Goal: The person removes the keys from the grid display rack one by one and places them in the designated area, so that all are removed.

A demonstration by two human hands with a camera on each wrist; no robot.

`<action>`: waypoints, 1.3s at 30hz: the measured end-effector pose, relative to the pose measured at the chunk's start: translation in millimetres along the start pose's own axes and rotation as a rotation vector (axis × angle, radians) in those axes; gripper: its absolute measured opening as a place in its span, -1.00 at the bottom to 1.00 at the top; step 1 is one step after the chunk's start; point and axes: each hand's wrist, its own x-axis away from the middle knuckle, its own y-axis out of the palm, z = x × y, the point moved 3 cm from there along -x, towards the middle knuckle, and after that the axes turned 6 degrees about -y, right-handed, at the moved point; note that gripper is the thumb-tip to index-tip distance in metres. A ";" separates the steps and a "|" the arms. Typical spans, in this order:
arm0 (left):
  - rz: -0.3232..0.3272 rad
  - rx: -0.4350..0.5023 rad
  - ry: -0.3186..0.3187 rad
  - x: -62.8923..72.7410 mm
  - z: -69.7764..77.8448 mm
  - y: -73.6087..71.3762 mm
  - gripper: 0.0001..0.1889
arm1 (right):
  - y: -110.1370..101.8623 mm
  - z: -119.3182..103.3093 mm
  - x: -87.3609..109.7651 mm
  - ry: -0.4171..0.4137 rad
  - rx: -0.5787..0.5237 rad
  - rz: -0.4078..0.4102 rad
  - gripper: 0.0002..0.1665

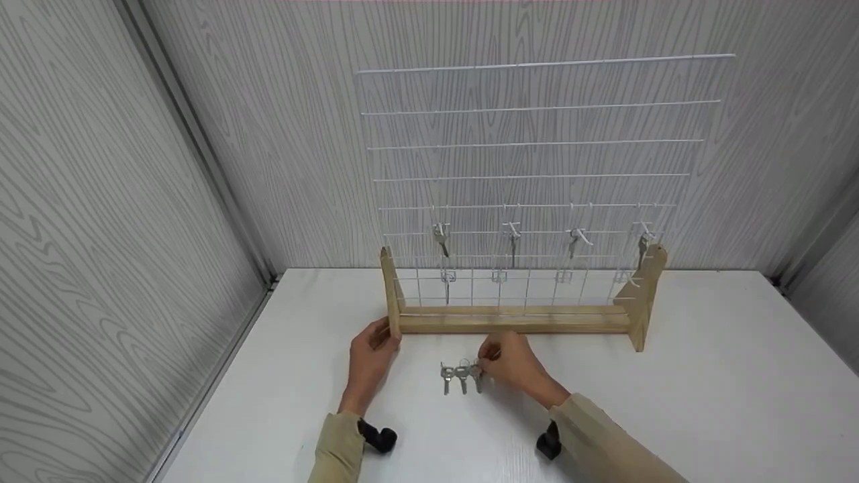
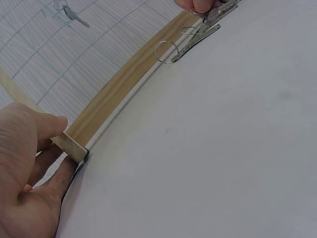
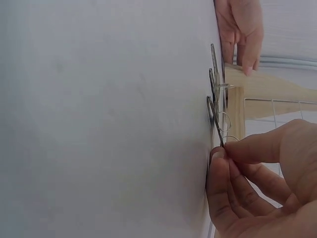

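My left hand (image 1: 370, 359) grips the foot of the wooden end piece (image 2: 69, 146) at the left of a wire grid rack (image 1: 513, 327), thumb on one side and fingers on the other. In front of the rack, three metal keys with rings lie in a row on the white table. Thumb and fingertips of my right hand (image 1: 515, 362) pinch the rightmost key (image 3: 216, 124) by its ring end, its blade slanting down to the table. The middle key (image 1: 462, 379) and the left key (image 1: 447, 381) lie just beside it.
Several hooks hang on the white wire grid (image 1: 530, 142), and keys such as the left hanging key (image 1: 441, 240) dangle from the upper row. The rack's right wooden end piece (image 1: 645, 302) stands on the table (image 1: 725, 376). Wood-grain panels (image 1: 302, 134) enclose the back and sides.
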 end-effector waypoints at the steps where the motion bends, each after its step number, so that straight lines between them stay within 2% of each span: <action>1: 0.002 0.003 -0.005 -0.3 0.0 0.0 -0.51 | 0.2 -0.3 -0.3 0.003 0.001 -0.008 -0.96; 6: -0.003 0.000 0.000 -1.2 -1.4 -0.3 -0.52 | 0.2 -2.2 -1.8 0.015 0.009 -0.034 -0.95; 19: 0.001 -0.004 0.001 -2.0 -1.0 0.7 -0.53 | -1.5 -1.5 -5.4 0.026 0.057 -0.032 -0.92; 28: -0.003 -0.028 0.013 -1.4 -0.4 0.4 -0.51 | -10.0 -8.5 -7.3 0.031 0.033 0.009 -0.91; 39: 0.012 -0.039 0.009 -0.6 -0.2 0.8 -0.54 | -24.1 -24.8 -9.0 -0.057 -0.007 0.086 -0.86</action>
